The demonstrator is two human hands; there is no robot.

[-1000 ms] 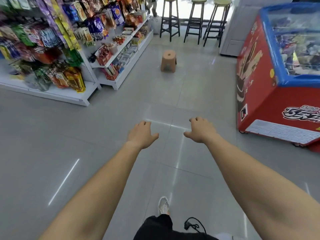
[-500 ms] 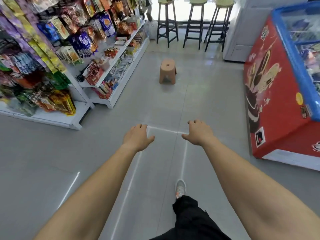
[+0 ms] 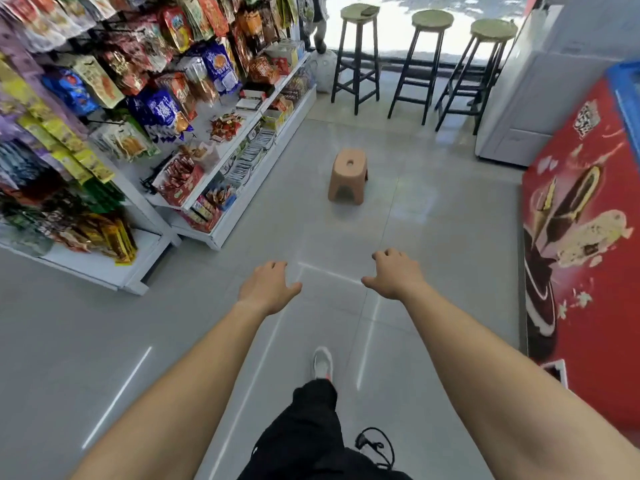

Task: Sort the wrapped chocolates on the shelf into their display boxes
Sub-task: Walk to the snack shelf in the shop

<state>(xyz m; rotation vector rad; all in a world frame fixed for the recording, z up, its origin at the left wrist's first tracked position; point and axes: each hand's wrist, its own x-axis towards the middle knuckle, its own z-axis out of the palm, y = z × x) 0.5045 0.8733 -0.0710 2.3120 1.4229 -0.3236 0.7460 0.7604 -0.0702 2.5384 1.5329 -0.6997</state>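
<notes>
The left hand (image 3: 268, 289) and right hand (image 3: 394, 273) are held out in front, fingers loosely curled, holding nothing. What look like the wrapped chocolates (image 3: 227, 123) lie on the shelf (image 3: 239, 220), left of centre, near red display boxes (image 3: 180, 178). It seems best to step close before reaching. One low stool (image 3: 348, 174), three tall stools (image 3: 431, 60) and one freezer (image 3: 581, 237) are in view.

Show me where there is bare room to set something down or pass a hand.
Bare floor runs between the snack shelves and the red freezer, broken only by the small stool. The white base shelf has a free strip beside the yellow packets. The tiers above are packed tight.
</notes>
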